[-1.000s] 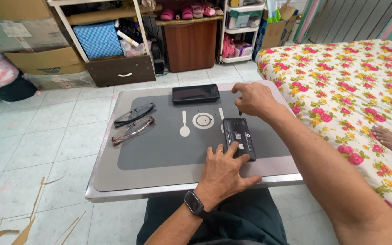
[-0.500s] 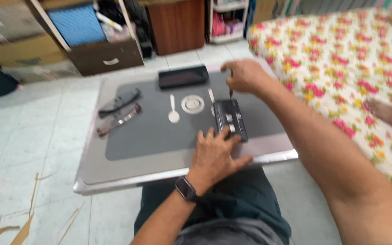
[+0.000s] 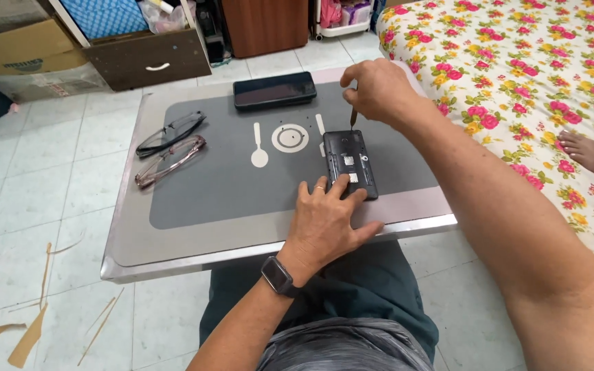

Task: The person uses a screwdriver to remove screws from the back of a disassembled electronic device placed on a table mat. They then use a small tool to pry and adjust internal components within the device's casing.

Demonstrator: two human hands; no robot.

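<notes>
Near the table's front edge the left hand lies flat, fingers spread, pinning the opened phone, a light, thin, probably fragile thing best steadied by its rim, while farther back the right hand pinches a small screwdriver at its far end.

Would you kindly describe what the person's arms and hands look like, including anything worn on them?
Both forearms are bare, with no sleeves reaching them. The left wrist carries a dark smartwatch with a rounded square face on a dark strap. The left hand has a thin ring on one finger. The right hand shows no glove or watch, and no ring can be seen on it.
</notes>
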